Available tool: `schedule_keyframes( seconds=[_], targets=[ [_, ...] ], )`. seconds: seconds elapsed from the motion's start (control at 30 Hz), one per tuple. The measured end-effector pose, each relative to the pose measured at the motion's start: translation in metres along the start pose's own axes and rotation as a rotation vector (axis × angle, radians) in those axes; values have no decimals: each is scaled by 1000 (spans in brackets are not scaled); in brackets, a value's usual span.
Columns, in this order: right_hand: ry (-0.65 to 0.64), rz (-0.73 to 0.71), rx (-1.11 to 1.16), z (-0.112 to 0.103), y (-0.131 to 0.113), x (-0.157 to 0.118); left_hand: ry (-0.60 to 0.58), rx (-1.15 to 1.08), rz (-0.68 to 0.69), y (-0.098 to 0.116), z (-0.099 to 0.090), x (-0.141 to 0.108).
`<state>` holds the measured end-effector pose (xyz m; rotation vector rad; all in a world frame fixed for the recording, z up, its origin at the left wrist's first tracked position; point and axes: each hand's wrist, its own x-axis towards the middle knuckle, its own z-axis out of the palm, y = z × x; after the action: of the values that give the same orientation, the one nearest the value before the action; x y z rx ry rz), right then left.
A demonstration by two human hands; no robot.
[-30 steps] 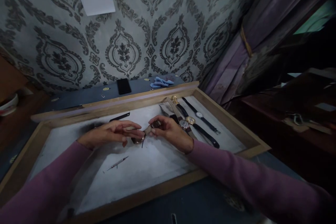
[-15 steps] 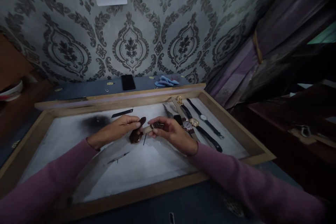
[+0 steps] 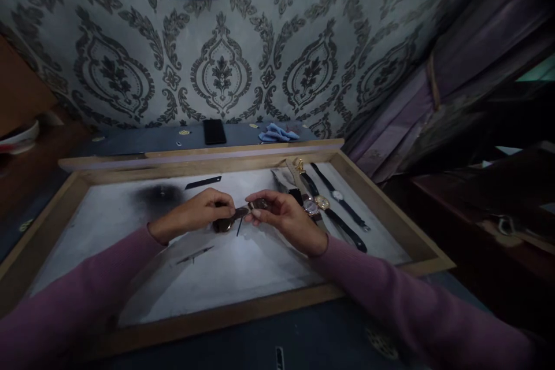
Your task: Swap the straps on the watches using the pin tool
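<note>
A brown-strapped wristwatch (image 3: 222, 225) is held low over the white-lined tray, its case partly hidden under my left hand (image 3: 207, 213). My left fingers are closed on its dark strap. My right hand (image 3: 281, 217) pinches the other end of the strap (image 3: 241, 212), where a buckle and loop seem to sit; the fingers hide much of it. Just below, a thin dark pin-like tool (image 3: 239, 226) lies on the white surface. Nearer me rests a slim metal spring-bar tool (image 3: 195, 255).
Several watches, among them a gold-faced one (image 3: 322, 202), lie right of my hands inside the wooden-rimmed tray (image 3: 243, 307). A black blade (image 3: 203, 182) lies at the back. Behind the rim are a black phone (image 3: 214, 132) and a blue cloth (image 3: 278, 133).
The strap's raised brown tip by my left hand has come down, and the pale inner side by my right fingers has turned to show dark. Both hands remain close together.
</note>
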<state>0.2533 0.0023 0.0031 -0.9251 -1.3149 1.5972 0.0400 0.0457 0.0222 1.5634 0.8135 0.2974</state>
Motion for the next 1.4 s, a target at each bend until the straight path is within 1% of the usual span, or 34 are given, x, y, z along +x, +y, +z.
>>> schedule_keyframes(
  seconds=[0.13, 0.27, 0.43, 0.5, 0.73, 1.03, 1.13, 1.27, 1.3, 1.33, 1.4],
  targets=[
    [-36, 17, 1, 1, 0, -1, 19, -60, -19, -2, 4, 1],
    [-32, 32, 12, 2, 1, -1, 71, -111, -27, -5, 8, 1],
    [-22, 41, 37, 1, 4, 0, 157, -209, 28, -13, 13, 5],
    [-21, 43, 38, 2, 3, 0, 161, -219, 37, -13, 14, 6],
    [0, 23, 8, 6, 3, 0, 161, -155, -22, -4, 14, 2],
    [35, -7, -114, 9, 7, 2, 166, -176, -16, -7, 20, 4],
    [38, -5, -140, 8, 8, 3, 155, -87, -2, -3, 17, 2],
    [27, 19, -138, 7, 9, 4, 213, 225, 98, 9, -1, -6],
    [31, 25, -140, 6, 8, 4, 198, 282, 119, 12, -7, -9],
    [33, 29, -141, 6, 8, 4, 152, 315, 125, 15, -12, -11],
    [37, 34, -137, 5, 7, 3, 85, 345, 107, 18, -20, -14]
  ],
)
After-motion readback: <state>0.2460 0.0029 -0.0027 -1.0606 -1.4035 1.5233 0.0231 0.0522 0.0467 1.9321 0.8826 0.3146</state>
